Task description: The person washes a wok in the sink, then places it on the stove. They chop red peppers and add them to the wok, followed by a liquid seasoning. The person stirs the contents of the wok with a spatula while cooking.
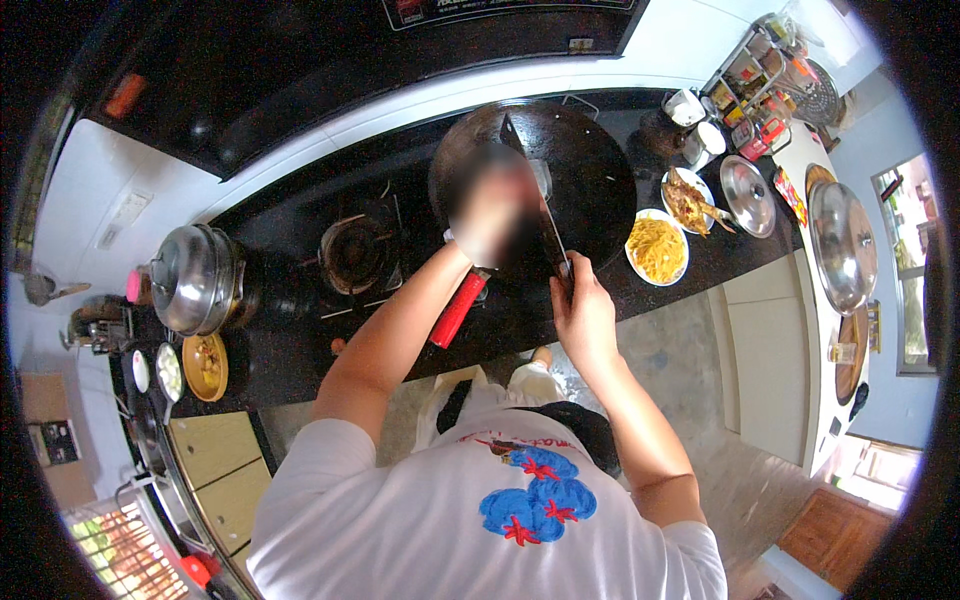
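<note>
A large dark wok with a red handle sits on the black counter. My right hand is closed on the dark handle of a cleaver-like knife, whose blade slants up and left over the wok. My left hand is over the wok's left side, beside the blade. A blurred patch covers that hand, so its fingers and anything in them are hidden. A pale, flat piece shows beside the blade; what it is, I cannot tell.
Right of the wok stand a bowl of yellow strips, a plate with a cooked fish and a metal lid. A second burner lies to the left, with a lidded steel pot and a brown bowl of food beyond it.
</note>
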`<action>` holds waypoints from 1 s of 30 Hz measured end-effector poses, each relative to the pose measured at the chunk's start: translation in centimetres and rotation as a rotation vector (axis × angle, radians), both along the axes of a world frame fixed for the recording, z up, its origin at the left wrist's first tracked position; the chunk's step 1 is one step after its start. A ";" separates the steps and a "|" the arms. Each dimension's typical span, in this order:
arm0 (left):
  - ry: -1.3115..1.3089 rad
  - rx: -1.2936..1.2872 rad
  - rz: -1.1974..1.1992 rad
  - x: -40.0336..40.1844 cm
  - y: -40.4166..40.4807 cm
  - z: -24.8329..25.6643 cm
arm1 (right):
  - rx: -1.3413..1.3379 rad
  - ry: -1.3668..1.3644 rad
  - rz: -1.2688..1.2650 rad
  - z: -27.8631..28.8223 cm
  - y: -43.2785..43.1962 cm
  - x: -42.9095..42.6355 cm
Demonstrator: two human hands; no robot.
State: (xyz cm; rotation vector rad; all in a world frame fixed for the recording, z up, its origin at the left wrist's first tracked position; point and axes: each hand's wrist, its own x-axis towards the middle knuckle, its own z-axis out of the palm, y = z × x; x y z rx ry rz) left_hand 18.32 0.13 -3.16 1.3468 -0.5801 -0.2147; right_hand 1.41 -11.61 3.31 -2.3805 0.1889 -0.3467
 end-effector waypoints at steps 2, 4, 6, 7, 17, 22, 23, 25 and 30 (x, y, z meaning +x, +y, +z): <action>0.003 0.013 0.022 0.1 -0.1 -0.4 | -0.024 -0.015 -0.013 -0.5 0.2 0.9; 0.111 0.071 0.039 -0.4 -0.5 0.9 | -0.045 -0.044 -0.039 -1.1 0.2 2.0; 0.198 0.177 0.065 -0.7 -0.9 2.0 | -0.056 -0.076 -0.046 -1.2 -0.2 3.1; 0.216 0.215 0.076 -0.8 -1.0 2.3 | -0.060 -0.093 -0.047 -1.2 -0.3 3.5; 0.023 0.166 0.149 -0.5 -2.9 1.2 | -0.083 -0.083 -0.122 -3.3 -2.1 5.5; -0.063 0.164 0.079 1.6 -2.3 -0.3 | 0.011 -0.082 -0.161 -2.9 -4.4 5.3; -0.078 0.165 0.050 2.2 -2.1 -0.7 | 0.036 -0.105 -0.166 -3.0 -4.9 5.0; 0.027 0.180 0.040 2.2 -1.9 0.0 | 0.052 -0.108 -0.181 -2.2 -5.4 4.1; 0.915 -0.174 0.022 1.3 -1.1 3.8 | 0.138 -0.078 -0.247 -1.0 -6.2 1.4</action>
